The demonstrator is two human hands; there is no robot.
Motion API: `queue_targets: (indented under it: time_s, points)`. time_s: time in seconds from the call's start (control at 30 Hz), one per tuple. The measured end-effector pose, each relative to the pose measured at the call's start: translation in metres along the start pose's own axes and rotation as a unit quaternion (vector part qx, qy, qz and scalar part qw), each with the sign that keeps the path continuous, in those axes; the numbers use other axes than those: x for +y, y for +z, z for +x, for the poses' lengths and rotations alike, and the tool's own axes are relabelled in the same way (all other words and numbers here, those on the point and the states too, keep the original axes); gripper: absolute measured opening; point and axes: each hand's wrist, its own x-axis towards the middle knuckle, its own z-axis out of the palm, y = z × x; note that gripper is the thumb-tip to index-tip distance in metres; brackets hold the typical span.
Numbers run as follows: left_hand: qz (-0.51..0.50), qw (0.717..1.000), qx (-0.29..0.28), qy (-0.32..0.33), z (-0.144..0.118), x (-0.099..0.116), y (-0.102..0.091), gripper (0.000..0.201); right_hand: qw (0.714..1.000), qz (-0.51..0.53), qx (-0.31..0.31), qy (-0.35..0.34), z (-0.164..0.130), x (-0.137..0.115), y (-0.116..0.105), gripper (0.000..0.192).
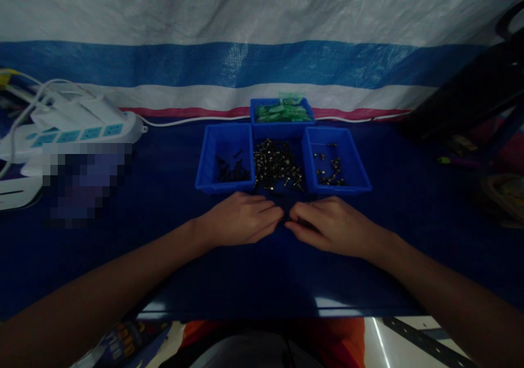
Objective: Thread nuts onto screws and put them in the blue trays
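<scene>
My left hand (241, 218) and my right hand (329, 225) rest palm down on the dark blue table (164, 237), fingertips nearly meeting just in front of a loose pile of small dark screws (276, 164). The fingers of both hands are curled together; whether they pinch a small part is too dark to tell. A blue tray (208, 160) with a few black screws lies left of the pile, another blue tray (356, 171) with some small parts lies right of it. Behind the pile stands a blue tray (282, 125) of green plastic bags.
A white power strip (82, 130) with plugs and cables lies at the far left, and a white cable (184, 119) runs along the back edge. A striped tarp (262, 46) hangs behind. Dark objects (470, 95) crowd the right side. The table's near edge is close to my body.
</scene>
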Motion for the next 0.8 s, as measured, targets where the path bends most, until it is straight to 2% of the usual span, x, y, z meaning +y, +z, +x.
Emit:
queue_targets:
  time_s: [0.43, 0.63, 0.8]
  points:
    - [-0.005, 1.000, 0.002, -0.023, -0.0008, -0.0019, 0.0007, 0.020, 0.999, -0.025, 0.030, 0.012, -0.0007, 0.0022, 0.0011, 0.020]
    - [-0.012, 0.998, 0.045, -0.030, -0.0010, -0.0016, -0.0006, 0.019, 0.999, -0.037, 0.001, 0.021, 0.0013, 0.0040, 0.0033, 0.019]
    - [0.015, 0.996, 0.090, -0.003, -0.0001, 0.0018, -0.0029, 0.018, 0.999, -0.036, -0.018, 0.005, 0.0015, 0.0020, 0.0061, 0.021]
